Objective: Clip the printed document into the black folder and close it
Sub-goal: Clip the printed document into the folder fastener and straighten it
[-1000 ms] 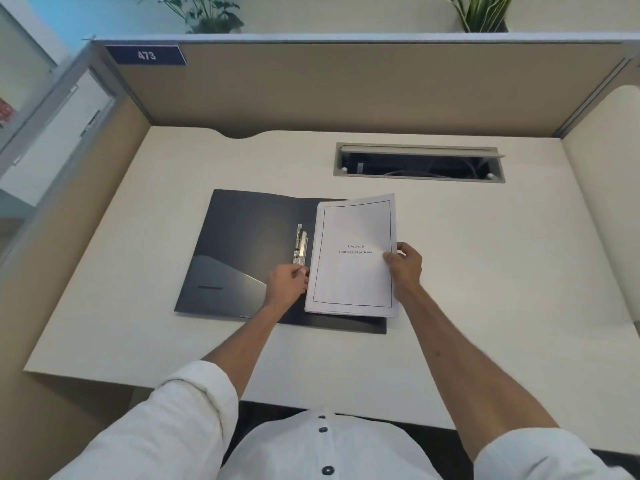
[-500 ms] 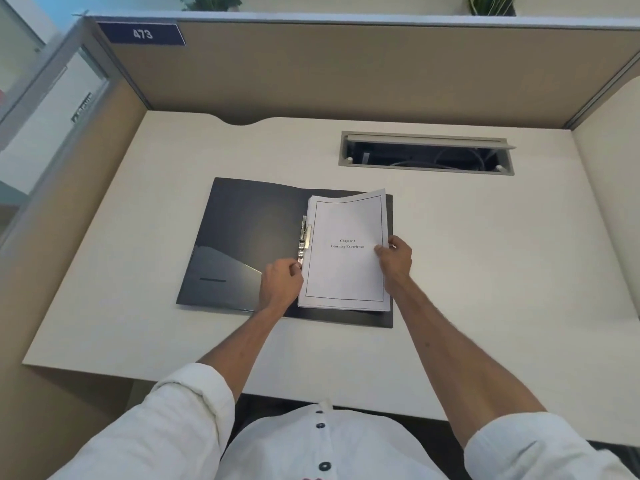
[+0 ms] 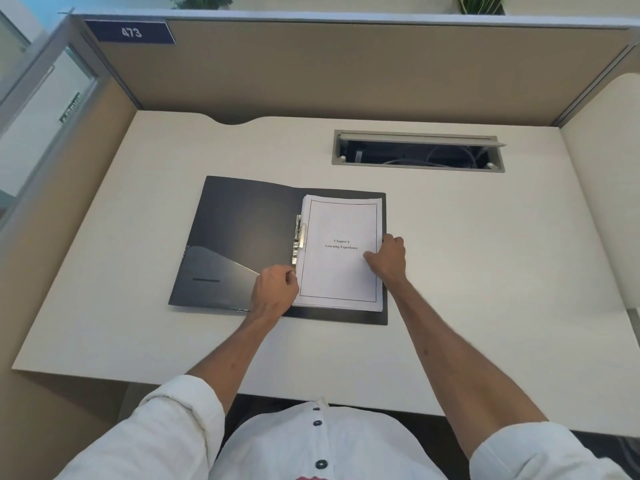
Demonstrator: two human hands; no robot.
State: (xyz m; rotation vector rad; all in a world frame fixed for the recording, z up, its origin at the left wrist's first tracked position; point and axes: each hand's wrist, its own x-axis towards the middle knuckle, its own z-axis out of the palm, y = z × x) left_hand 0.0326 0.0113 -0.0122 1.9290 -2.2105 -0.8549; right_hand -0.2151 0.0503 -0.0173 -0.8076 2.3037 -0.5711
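Pale table point(image 3: 485, 271): open black plastic folder point(image 3: 242, 230); white printed document point(image 3: 341, 251), tilted a second ago, now flat beside steel clip point(image 3: 298, 240). Your left hand point(image 3: 275, 292) curled at its edge, right hand point(image 3: 388, 259) pressing. Clipping pending.

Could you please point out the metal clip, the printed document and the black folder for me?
metal clip point(image 3: 298, 239), head view, on its silver lever.
printed document point(image 3: 341, 271), head view, middle of the top page.
black folder point(image 3: 242, 220), head view, bare inside of the left cover.

The printed document point(image 3: 341, 254) lies on the open black folder point(image 3: 239, 237), both hands touching its edges.
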